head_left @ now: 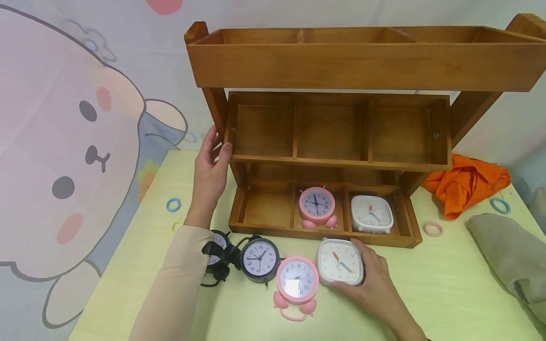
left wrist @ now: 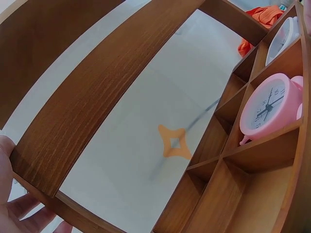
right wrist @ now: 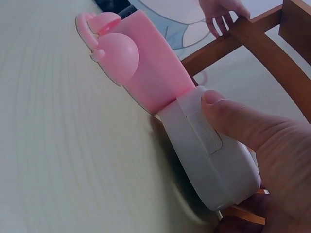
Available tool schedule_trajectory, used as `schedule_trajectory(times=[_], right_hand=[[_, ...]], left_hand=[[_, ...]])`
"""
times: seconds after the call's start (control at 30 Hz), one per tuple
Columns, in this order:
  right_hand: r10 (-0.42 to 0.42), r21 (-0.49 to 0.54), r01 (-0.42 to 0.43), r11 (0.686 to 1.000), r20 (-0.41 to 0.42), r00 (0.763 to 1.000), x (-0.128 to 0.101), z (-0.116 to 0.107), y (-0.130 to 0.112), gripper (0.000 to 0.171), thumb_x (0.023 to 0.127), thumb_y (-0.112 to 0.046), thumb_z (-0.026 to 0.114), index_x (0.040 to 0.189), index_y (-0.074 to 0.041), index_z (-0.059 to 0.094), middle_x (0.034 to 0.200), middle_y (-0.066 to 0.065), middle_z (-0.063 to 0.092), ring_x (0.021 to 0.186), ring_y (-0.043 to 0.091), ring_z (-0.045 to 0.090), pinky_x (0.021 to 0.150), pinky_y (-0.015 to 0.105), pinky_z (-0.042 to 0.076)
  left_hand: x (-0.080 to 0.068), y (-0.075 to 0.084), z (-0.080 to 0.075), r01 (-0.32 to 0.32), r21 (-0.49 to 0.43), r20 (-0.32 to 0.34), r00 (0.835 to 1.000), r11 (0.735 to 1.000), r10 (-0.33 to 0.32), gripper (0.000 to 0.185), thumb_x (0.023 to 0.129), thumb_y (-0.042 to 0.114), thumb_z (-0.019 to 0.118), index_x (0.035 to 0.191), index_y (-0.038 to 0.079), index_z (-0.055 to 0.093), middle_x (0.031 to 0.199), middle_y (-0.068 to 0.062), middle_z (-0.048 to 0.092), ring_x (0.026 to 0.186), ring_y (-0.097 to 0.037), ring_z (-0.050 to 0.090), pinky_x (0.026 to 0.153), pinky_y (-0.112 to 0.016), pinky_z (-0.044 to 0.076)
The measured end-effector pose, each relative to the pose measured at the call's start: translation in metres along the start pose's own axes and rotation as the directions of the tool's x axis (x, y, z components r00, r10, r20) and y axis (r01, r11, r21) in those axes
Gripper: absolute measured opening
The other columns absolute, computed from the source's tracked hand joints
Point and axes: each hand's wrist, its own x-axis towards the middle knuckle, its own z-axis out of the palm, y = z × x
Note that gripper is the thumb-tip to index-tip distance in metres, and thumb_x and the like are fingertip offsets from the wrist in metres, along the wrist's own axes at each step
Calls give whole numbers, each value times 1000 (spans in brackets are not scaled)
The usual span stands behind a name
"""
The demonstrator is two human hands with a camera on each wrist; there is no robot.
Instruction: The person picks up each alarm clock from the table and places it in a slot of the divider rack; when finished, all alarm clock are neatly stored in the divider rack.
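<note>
My right hand (head_left: 370, 279) grips a white square alarm clock (head_left: 340, 262) standing on the pale green table (head_left: 443, 289). In the right wrist view my thumb lies along the top of the white square alarm clock (right wrist: 209, 155), which touches a pink alarm clock (right wrist: 146, 73). My left hand (head_left: 212, 163) holds the left upright of a three-tier wooden shelf (head_left: 341, 161), thumb in front and fingers behind. The left wrist view shows the left hand (left wrist: 14, 204) at the edge of the wooden shelf (left wrist: 97, 97).
The bottom tier holds a pink clock (head_left: 316, 204) and a white clock (head_left: 371, 213). On the table stand a pink clock (head_left: 297, 280) and two black clocks (head_left: 259, 259). An orange cloth (head_left: 467, 182), a grey cloth (head_left: 512, 255) and small rings (head_left: 432, 229) lie right.
</note>
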Motion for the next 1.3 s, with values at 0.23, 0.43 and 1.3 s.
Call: schedule_trajectory(times=[0.23, 0.43, 1.3], right_hand=[[43, 8, -43, 999, 11, 999, 2, -1, -1, 108, 62, -51, 89, 147, -8, 39, 145, 18, 48, 124, 36, 45, 100, 57, 42], [74, 36, -74, 997, 2, 997, 1, 0, -2, 107, 61, -50, 90, 147, -10, 40, 143, 17, 49, 124, 35, 45, 100, 56, 41], [-6, 123, 5, 992, 2, 1000, 41, -52, -50, 108, 64, -46, 90, 151, -14, 35, 146, 18, 47, 123, 35, 49, 97, 54, 43]], left_hand=[[0, 0, 0, -10, 3, -2, 1000, 1000, 10, 57, 102, 29, 50, 155, 24, 31, 154, -5, 42, 138, -22, 46, 115, -40, 38], [0, 1, -1, -11, 1, -1, 1000, 1000, 11, 58, 101, 30, 50, 155, 25, 31, 154, -5, 42, 138, -22, 46, 114, -39, 38], [1, 1, 0, 5, -1, -4, 1000, 1000, -5, 58, 102, 28, 50, 155, 24, 30, 154, -5, 42, 137, -21, 46, 115, -38, 38]])
